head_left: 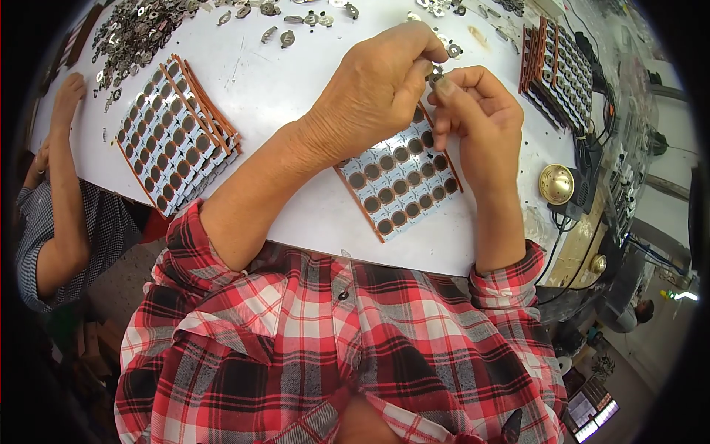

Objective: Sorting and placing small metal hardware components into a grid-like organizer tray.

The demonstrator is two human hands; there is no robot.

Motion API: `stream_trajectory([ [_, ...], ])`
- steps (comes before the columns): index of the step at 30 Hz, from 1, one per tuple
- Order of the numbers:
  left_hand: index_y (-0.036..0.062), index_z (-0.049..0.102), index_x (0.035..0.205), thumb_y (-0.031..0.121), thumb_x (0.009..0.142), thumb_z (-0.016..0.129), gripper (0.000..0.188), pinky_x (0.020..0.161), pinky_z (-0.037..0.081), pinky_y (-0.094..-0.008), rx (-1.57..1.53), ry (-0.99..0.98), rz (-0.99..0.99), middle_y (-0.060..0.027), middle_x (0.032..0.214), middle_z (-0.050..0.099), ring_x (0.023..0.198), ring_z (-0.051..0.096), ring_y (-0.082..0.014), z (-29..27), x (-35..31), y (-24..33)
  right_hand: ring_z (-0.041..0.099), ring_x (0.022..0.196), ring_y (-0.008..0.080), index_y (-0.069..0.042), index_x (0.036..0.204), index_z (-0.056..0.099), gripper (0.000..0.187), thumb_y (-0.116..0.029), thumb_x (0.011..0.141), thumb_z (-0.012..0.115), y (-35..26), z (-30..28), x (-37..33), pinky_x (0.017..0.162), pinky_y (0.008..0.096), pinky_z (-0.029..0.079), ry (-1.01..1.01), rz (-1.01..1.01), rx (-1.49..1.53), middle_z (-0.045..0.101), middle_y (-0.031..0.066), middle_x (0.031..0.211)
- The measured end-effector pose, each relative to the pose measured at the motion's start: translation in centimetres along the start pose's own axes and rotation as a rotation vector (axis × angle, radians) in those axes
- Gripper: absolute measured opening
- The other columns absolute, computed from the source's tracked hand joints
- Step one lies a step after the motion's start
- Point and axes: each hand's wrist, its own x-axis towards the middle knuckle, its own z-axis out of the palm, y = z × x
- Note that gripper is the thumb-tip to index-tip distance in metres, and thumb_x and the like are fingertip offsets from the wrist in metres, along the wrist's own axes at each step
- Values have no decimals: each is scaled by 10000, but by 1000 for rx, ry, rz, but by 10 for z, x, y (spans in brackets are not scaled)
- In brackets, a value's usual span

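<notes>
Head view: white desk point(251, 89), metal bits point(148, 33) heaped around 10–11 o'clock, stacks of disc-covered panels at 10 point(166, 140) and 2 point(569, 66), a shiny brass-coloured cup point(556, 183) at 3, someone's arm point(68, 200) at 9. Right hand point(484, 122) pinches a small metal piece point(435, 76) at 1, above a single panel point(405, 181); left hand point(381, 78) bunched beside it, can't tell if it's gripping.

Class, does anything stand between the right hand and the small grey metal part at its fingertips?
Nothing visible: the bare right hand appears to pinch the small grey metal part; the left hand is alongside.
</notes>
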Motion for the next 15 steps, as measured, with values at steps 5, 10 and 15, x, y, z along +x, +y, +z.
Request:
stream_trajectory([
  [5,-20,678,1093,36,970,613,150,647,546,-324,-10,101,59,-106,771,682,690,686,-142,-1,2,-1,541,571,69,27,983,640,100,-71,969,654,-5,5,-3,451,204,443,-27,-22,-51,653,76,799],
  [10,-28,559,1240,33,1037,545,213,736,520,-229,-302,-96,-267,-59,958,615,833,596,-83,-8,9,10,479,621,48,34,1014,617,133,-98,1005,614,6,-14,8,452,180,397,-132,279,476,642,82,885],
  [15,-63,557,1218,-10,1010,583,216,742,517,-207,-379,-48,197,-55,940,616,846,603,-74,-2,17,-27,478,627,49,23,1030,622,121,-97,1009,616,6,-12,8,460,178,413,-145,216,483,645,83,908],
])
